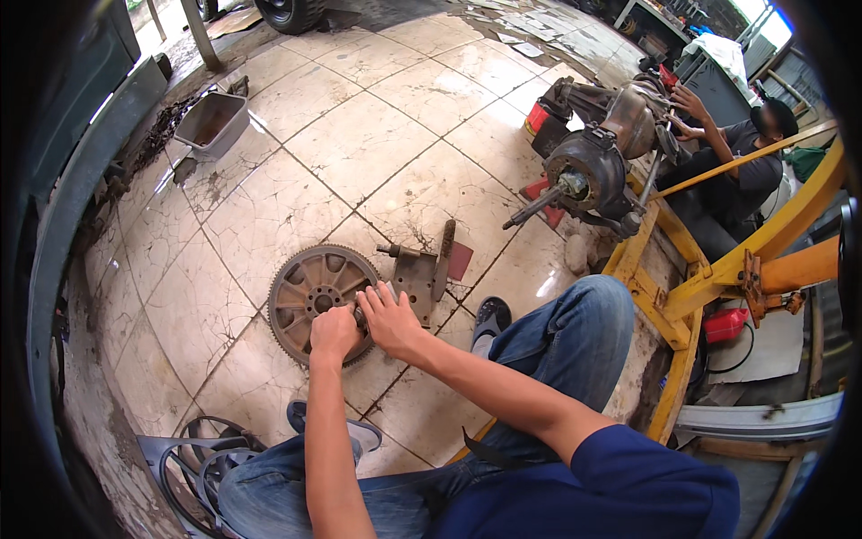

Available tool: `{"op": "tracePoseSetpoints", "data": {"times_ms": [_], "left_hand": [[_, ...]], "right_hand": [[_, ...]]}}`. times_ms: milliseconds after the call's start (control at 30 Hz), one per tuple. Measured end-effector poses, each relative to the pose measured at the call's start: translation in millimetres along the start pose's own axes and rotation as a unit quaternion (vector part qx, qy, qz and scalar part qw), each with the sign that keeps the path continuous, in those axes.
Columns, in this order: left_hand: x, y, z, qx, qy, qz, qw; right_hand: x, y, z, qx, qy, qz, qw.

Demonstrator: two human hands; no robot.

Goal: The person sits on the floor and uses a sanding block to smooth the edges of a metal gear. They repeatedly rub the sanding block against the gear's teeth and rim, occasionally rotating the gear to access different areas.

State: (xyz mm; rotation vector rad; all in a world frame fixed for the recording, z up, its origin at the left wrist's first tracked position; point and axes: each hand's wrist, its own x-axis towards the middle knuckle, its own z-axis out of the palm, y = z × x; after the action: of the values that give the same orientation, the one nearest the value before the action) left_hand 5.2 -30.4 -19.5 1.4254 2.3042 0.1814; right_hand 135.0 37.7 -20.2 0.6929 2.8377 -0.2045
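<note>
A round, toothed metal wheel (314,289) lies flat on the tiled floor (296,117) ahead of your feet, slightly left of the middle of the view. Being round, it has no long axis; its spoked face is turned up.

Your left hand (334,332) is the nearer to its centre: it sits over the part of the wheel closest to you, a little to the right, with the hub just beyond the knuckles and slightly left. Its fingers curl inward, but their tips are hidden, so I cannot tell how tightly they close or what they hold.

Your right hand (391,322) is just beside it, over the wheel's right edge. Its fingers are nearly straight, slightly spread, pointing away from you and a little left; nothing shows gripped in them. A small dark piece shows between both hands, too covered to identify.

Just right of the wheel, beyond your right hand, stands a metal block (414,277) with a long flat plate (444,260) along its right side, its length running away from you.
</note>
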Motion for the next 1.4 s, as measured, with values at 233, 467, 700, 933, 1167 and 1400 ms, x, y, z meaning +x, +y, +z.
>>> {"op": "tracePoseSetpoints", "data": {"times_ms": [233, 467, 700, 933, 1167, 1400], "left_hand": [[0.5, -1.1, 2.8, 0.026, -0.017, 0.043, 0.999], [0.7, 0.4, -12.8, 0.003, -0.031, 0.011, 0.999], [7.4, 1.9, -13.6, -0.012, -0.055, -0.021, 0.998], [6.9, -1.8, -16.2, -0.036, -0.031, -0.014, 0.999], [10.7, -8.6, -12.7, -0.026, -0.031, -0.015, 0.999], [10.8, -4.6, -14.1, -0.035, -0.027, -0.038, 0.998]], "right_hand": [[14.6, 21.3, -0.3, 0.028, -0.006, -0.040, 0.999], [-0.6, 10.4, -7.3, 0.035, -0.026, -0.037, 0.998], [21.3, 8.7, -17.0, -0.023, -0.060, -0.006, 0.998], [16.1, 15.7, -5.5, -0.045, 0.039, -0.058, 0.997], [6.8, 22.3, -5.8, 0.001, 0.075, -0.097, 0.992], [14.3, 14.0, 0.9, 0.017, 0.103, -0.044, 0.994]]}}
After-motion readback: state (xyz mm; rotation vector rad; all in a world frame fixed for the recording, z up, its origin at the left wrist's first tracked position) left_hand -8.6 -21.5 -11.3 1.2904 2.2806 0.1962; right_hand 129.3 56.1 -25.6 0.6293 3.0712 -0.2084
